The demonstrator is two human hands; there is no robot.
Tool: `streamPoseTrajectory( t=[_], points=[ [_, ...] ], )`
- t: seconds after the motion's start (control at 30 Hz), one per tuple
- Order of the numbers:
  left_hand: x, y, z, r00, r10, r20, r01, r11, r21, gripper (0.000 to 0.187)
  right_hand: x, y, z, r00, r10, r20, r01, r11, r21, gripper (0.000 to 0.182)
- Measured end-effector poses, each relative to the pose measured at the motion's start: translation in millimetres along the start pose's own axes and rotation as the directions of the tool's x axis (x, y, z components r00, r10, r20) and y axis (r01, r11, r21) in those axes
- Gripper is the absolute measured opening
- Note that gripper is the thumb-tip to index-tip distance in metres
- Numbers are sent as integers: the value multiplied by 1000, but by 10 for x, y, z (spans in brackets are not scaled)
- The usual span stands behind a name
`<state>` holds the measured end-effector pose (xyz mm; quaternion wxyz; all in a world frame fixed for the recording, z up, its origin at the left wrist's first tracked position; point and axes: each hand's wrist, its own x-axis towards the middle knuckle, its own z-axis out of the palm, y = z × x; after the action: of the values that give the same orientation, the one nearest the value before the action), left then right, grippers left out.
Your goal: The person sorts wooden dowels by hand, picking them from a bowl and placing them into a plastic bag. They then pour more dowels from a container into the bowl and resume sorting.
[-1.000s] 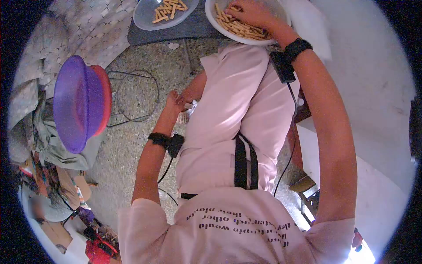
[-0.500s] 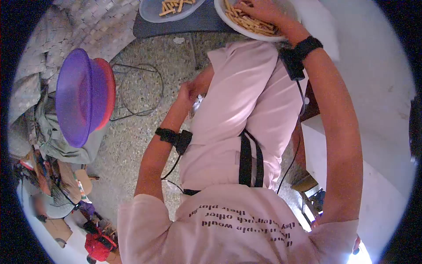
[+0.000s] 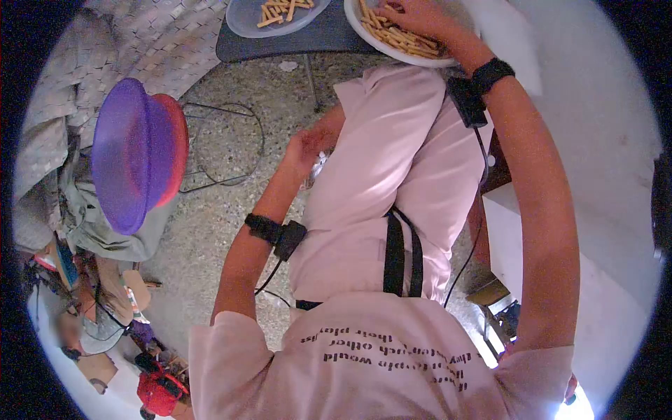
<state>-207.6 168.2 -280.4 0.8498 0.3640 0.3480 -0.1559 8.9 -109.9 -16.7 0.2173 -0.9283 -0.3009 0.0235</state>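
My right hand (image 3: 423, 21) is over a white bowl (image 3: 355, 31) at the top of the view, fingers curled down among the french fries (image 3: 399, 38) in it. To the left, a translucent bowl (image 3: 241, 26) holds a smaller heap of fries (image 3: 285, 10). Both bowls stand on a dark seat-like surface (image 3: 280, 47). My left hand (image 3: 308, 148) hangs low beside my left leg, its fingers mostly hidden. Just under its wrist shows a small shiny, clear object (image 3: 316, 168), partly covered by my leg.
A purple basin (image 3: 120, 157) and a red basin (image 3: 171, 150) are tilted on their sides at the left, by a thin metal stool frame (image 3: 259, 140). Grey cloth (image 3: 119, 234) lies beneath them. A white wall (image 3: 602, 175) rises on the right. Cables run from my wrist straps.
The view has shifted slightly, so everything sits a little further right. My left hand has turned a bit at the wrist. My right hand stays among the fries.
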Motion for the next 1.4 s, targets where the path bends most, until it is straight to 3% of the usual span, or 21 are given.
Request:
streamPoseTrajectory(
  t=[0.03, 0.1, 0.17, 0.23, 0.33, 0.43, 0.53, 0.63, 0.7, 0.77, 0.83, 0.9, 0.97, 1.03, 1.1, 1.17, 1.23, 1.33, 1.4],
  points=[
    [7, -9, -119, 994, 102, -48, -94, 986, 138, 26, -10, 41, 50, 1000, 4, -7, -4, 1000, -29, 38],
    [298, 26, -671, 993, -65, 96, 68, 997, -30, 27, 56, 107, 91, 999, -1, -32, -3, 995, -102, 38],
    [388, -60, -724, 991, -105, 85, 109, 993, -40, 24, 46, 83, 69, 1000, -12, -18, 10, 996, -91, 38],
    [190, -125, -29, 996, -9, -89, 17, 995, 96, 17, 39, 66, 47, 1000, -13, -16, 11, 996, -92, 39],
    [-623, 383, 620, 990, -139, -30, 126, 958, -259, 21, 59, 51, 58, 1000, -20, -14, 18, 996, -91, 39],
    [-36, 379, -123, 953, 287, -95, -292, 956, -42, 26, 44, 68, 62, 1000, -16, -15, 14, 995, -94, 40],
    [-236, 726, -125, 909, 316, -271, -304, 949, 87, 28, 39, 51, 59, 1000, -25, -16, 23, 993, -112, 40],
    [-379, 833, 262, 939, 339, -60, -254, 802, 541, 30, 38, 61, 48, 1000, -22, -18, 19, 994, -106, 41],
    [-328, 764, 559, 950, 294, 101, -283, 687, 669, 36, 44, 54, 42, 1000, -26, -16, 24, 994, -111, 41],
    [-172, 642, 872, 795, 407, 450, -599, 413, 686, 42, 40, 53, 32, 1000, -27, -12, 26, 993, -116, 42],
    [-824, 389, 1781, 885, 421, 201, -435, 589, 681, 44, 45, 68, 37, 999, -29, -13, 27, 992, -127, 42],
    [-806, 333, 1951, 875, 433, 214, -443, 542, 714, 46, 47, 94, 72, 999, -37, -15, 34, 988, -148, 42],
    [-8, 233, 1385, 770, 424, 477, -606, 251, 755, 49, 56, 147, 167, 998, -49, -27, 43, 983, -177, 42],
    [77, 273, 1042, 619, 542, 569, -634, -82, 769, 43, 55, 153, 131, 996, -71, -57, 56, 974, -221, 42],
    [-5, 272, 656, 761, 393, 516, -556, -14, 831, 33, 9, 32, 16, 996, -46, -71, 33, 984, -176, 42],
    [-403, 230, 549, 743, 412, 527, -485, -210, 849, 24, 27, 119, 108, 995, -25, -93, 8, 983, -182, 42],
    [-379, 124, 269, 784, 430, 448, -448, -108, 887, 25, -21, 106, 110, 993, -49, -107, 33, 988, -153, 40],
    [-318, 87, -6, 903, 354, 245, -201, -156, 967, 24, -39, 98, 16, 993, -72, -95, 57, 986, -155, 39],
    [-347, 135, -212, 787, 464, 408, -374, -168, 912, 24, -7, 115, 15, 998, -48, -46, 39, 983, -182, 39]
  ],
)
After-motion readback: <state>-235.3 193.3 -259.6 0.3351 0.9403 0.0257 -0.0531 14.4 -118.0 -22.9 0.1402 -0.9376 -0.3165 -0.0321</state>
